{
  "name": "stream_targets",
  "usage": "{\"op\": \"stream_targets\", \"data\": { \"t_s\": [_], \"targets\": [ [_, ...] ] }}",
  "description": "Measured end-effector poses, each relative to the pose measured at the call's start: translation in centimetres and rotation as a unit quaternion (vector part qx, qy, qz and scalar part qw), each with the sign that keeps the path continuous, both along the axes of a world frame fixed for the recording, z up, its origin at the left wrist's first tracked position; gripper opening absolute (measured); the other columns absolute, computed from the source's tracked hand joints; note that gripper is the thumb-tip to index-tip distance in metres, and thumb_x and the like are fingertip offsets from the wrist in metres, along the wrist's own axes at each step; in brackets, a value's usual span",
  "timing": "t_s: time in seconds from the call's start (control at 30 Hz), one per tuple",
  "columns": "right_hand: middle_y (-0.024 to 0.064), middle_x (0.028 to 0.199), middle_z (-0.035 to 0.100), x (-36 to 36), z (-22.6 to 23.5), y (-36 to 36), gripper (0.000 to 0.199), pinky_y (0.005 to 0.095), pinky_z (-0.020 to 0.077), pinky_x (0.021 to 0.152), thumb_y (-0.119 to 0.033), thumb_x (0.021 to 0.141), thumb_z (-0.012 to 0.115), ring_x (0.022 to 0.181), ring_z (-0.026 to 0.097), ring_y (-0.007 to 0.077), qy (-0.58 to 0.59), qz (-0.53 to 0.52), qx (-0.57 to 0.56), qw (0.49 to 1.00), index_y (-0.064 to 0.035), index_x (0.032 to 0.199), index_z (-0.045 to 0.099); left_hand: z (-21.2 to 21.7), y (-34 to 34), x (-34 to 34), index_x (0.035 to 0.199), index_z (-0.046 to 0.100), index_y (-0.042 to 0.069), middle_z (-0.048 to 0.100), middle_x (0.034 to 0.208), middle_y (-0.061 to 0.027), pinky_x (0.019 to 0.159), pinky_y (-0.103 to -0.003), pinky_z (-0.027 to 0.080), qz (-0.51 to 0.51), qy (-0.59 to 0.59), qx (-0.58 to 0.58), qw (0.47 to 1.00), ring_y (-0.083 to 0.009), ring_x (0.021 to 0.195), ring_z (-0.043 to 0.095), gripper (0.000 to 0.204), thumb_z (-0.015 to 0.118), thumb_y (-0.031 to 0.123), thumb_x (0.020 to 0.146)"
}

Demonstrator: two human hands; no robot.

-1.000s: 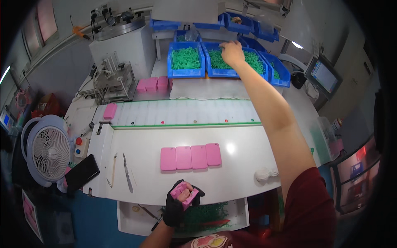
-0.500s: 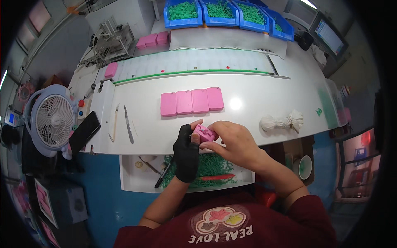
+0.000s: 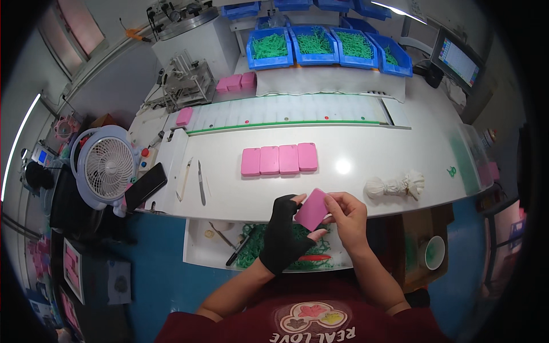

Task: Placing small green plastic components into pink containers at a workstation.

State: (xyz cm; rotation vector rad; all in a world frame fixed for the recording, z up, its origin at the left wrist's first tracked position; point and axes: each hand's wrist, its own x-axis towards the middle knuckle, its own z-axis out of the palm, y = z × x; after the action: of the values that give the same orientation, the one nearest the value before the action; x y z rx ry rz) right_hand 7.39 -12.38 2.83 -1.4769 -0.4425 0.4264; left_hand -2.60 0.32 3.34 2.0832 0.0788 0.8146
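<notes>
Checker: Quick, what's in your grip?

Me: Pink block (image 3: 313,210). My bare right hand (image 3: 347,220) has it pinched at the right edge, thumb on the broad face, fingers going behind.

Checker: And the left?

Me: Left hand (image 3: 289,243), in a black fingerless glove: fingertips at the block's upper left edge, thumb sticking out just below the lower edge. Whether it's gripping or only steadying, I can't tell.

Checker: Where's the block, exactly?

Me: Between my two hands, tilted, a plain face showing — at the front edge of the white worktable (image 3: 343,143), near the open drawer (image 3: 194,246).

Checker: Drawer contents?

Me: Green stringy pieces (image 3: 251,260), a black pen-like tool partly over them, something slim and red beside my glove.

Checker: On the table?

Me: Four pink blocks (image 3: 269,160) side by side in a row, beyond my hands. Left of them, a scalpel (image 3: 202,186); further left, a dark phone (image 3: 146,186), then a round fan (image 3: 108,166). Off to the right, a tied white cloth bundle (image 3: 394,187).

Checker: Back?

Me: Blue bins (image 3: 271,63) of green pieces, above a white strip with a green edge (image 3: 297,122). Done — next.
</notes>
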Motion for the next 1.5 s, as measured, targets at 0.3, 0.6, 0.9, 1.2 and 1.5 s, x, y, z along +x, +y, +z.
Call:
{"op": "stream_targets", "data": {
  "t_s": [0.3,0.6,0.9,1.2,1.5],
  "targets": [
    [0.016,0.105,0.066,-0.3,1.8,-2.0,0.027,0.0273,0.0532,0.076,-0.009,0.098,0.051,0.094,0.065,0.0172,0.02,0.053,0.056,0.997,0.0046,0.121,0.05,0.5,8.4,5.5,0.109,0.059,0.002,0.062,0.1,-0.0123,0.08,-0.034,0.051,0.101,-0.049,0.13,0.985,-0.0253,0.091,0.062,0.042,0.077,0.013,0.072],
    [0.0149,0.098,0.068,0.1,0.8,-5.7,0.017,0.0281,0.0531,0.077,-0.004,0.094,0.054,0.089,0.066,0.0169,0.023,0.005,0.01,1.0,0.0054,0.108,0.058,-1.8,25.5,12.9,0.1,0.06,0.005,0.065,0.095,-0.0137,0.076,-0.04,0.051,0.283,0.045,0.117,0.951,-0.0305,0.086,0.064,0.038,0.078,0.023,0.072],
    [0.0139,0.096,0.069,1.1,0.2,-6.5,0.017,0.0279,0.0546,0.077,-0.005,0.094,0.055,0.089,0.067,0.0166,0.007,0.008,-0.023,1.0,0.006,0.107,0.06,0.1,15.5,17.5,0.101,0.062,0.004,0.063,0.089,-0.011,0.069,-0.032,0.052,0.15,0.017,0.15,0.977,-0.0217,0.079,0.064,0.034,0.077,0.019,0.074],
    [0.0136,0.095,0.071,0.3,0.8,-6.9,0.017,0.0263,0.0548,0.075,-0.005,0.093,0.057,0.088,0.068,0.0144,-0.038,0.03,-0.009,0.999,0.0059,0.105,0.061,-0.3,8.0,28.0,0.103,0.063,0.009,0.061,0.096,-0.0168,0.077,-0.042,0.05,0.116,0.115,0.203,0.966,-0.0327,0.09,0.062,0.04,0.076,0.03,0.071],
    [0.0139,0.097,0.071,0.7,0.4,-9.0,0.016,0.0268,0.055,0.08,-0.003,0.093,0.056,0.093,0.069,0.0166,-0.019,0.013,-0.015,1.0,0.0057,0.105,0.061,-1.2,-0.3,34.8,0.104,0.056,0.001,0.058,0.101,-0.0199,0.078,-0.044,0.051,0.073,0.155,0.205,0.964,-0.0359,0.092,0.062,0.057,0.079,0.042,0.071]
  ]
}}
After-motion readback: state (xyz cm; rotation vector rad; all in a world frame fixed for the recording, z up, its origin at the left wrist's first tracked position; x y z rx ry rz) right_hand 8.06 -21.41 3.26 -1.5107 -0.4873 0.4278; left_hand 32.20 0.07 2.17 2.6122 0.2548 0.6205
